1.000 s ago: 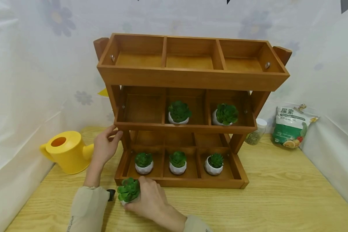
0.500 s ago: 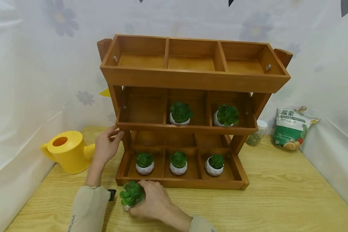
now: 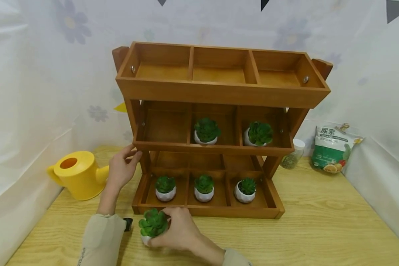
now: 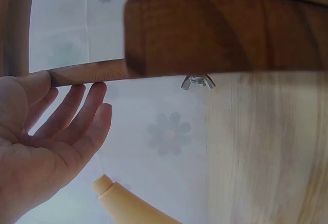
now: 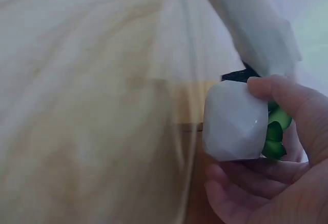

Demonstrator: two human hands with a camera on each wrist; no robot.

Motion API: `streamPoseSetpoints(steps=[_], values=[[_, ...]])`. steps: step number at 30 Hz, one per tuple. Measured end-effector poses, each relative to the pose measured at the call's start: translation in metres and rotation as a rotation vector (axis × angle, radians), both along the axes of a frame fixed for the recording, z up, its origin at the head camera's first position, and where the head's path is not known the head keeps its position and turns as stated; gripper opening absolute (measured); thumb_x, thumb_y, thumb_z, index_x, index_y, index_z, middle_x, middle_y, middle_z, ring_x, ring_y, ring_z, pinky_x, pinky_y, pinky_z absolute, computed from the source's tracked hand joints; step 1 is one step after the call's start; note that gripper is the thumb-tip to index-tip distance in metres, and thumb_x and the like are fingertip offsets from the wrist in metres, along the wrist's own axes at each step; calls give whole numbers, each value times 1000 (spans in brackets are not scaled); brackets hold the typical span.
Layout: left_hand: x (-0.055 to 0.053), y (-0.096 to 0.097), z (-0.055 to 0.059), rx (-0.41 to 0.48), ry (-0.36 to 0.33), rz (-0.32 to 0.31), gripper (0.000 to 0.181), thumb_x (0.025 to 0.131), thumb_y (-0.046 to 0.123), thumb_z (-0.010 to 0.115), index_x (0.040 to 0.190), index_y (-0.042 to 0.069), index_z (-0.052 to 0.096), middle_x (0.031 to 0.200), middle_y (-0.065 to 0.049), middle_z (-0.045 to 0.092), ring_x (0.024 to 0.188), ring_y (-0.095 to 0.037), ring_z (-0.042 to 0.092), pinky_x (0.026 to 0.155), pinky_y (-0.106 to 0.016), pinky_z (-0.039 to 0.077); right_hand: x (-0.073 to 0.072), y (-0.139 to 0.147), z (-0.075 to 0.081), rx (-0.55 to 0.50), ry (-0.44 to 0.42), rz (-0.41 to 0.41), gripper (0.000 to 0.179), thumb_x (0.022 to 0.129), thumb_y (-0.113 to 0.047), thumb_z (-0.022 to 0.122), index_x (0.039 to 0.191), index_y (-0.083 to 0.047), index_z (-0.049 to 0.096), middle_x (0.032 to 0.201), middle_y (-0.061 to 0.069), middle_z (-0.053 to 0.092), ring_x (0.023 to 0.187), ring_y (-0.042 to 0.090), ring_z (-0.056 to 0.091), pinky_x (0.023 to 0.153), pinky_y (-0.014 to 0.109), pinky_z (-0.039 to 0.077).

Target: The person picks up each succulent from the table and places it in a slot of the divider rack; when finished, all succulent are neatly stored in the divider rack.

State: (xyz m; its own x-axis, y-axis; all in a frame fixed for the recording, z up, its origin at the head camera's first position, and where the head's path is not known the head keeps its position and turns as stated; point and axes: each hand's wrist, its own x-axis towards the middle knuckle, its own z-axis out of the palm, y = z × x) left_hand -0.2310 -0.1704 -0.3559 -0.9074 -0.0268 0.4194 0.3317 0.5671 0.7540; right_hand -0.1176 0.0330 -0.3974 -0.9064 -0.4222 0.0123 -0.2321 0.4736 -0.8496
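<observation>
My right hand (image 3: 183, 231) holds a small potted succulent (image 3: 154, 222) by its white faceted pot (image 5: 236, 121), in front of the wooden shelf's (image 3: 222, 211) lower left corner. Thumb and fingers lie on opposite sides of the pot, and green leaves (image 5: 275, 139) show partly behind it. My left hand (image 3: 121, 168) touches the left side of the shelf at the middle tier. In the left wrist view its fingertips (image 4: 97, 88) meet the edge of a wooden bar (image 4: 92, 72), fingers only slightly bent.
Potted succulents fill the bottom tier's three compartments, including one at left (image 3: 165, 188); two more (image 3: 207, 130) stand in the middle tier. A yellow watering can (image 3: 81, 175) is left of my left hand. A lidded jar (image 3: 292, 155) and a green-white bag (image 3: 332, 149) stand at right.
My right hand has shifted slightly right and toward the front of the table with the potted succulent. My left hand stays at the shelf's side.
</observation>
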Motion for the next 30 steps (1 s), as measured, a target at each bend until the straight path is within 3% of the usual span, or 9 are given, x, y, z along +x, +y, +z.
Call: streamPoseSetpoints(steps=[3, 8, 15, 24, 30], values=[[0, 0, 0, -1, 11, -2, 41, 99, 16, 55, 135, -3, 52, 125, -30, 57, 102, -44, 63, 86, -55, 51, -3, 5, 16, -45, -2, 24, 41, 67, -33, 85, 97, -11, 69, 70, -14, 63, 55, 1, 56, 53, 18, 50], [0, 1, 0, -21, 2, 1, 42, 100, 18, 53, 137, -1, 50, 127, -29, 56, 106, -43, 61, 87, -55, 51, -10, 17, 52, -33, 25, 32, 54, 69, -35, 83, 112, -7, 66, 61, -6, 60, 51, 8, 55, 49, 22, 48], [1, 2, 0, -19, 6, 1, 41, 99, 15, 54, 136, -2, 51, 126, -29, 57, 106, -43, 62, 86, -54, 52, -24, 32, 98, -50, 90, 26, 40, 73, -33, 81, 107, -16, 67, 77, -10, 67, 65, 9, 64, 60, 26, 54], [2, 1, 1, -1, -2, -4, 41, 99, 15, 54, 136, -4, 50, 123, -31, 58, 106, -44, 61, 86, -53, 52, -40, 39, 148, -17, 265, 67, 45, 75, -30, 80, 114, -14, 64, 83, -5, 67, 70, 12, 65, 65, 27, 54], [3, 0, 2, 4, -2, -9, 42, 99, 15, 54, 135, -6, 50, 121, -32, 58, 104, -44, 62, 86, -53, 52, -52, 39, 169, 27, 388, 71, 51, 73, -31, 81, 117, -13, 62, 89, -5, 67, 74, 14, 64, 66, 26, 53]])
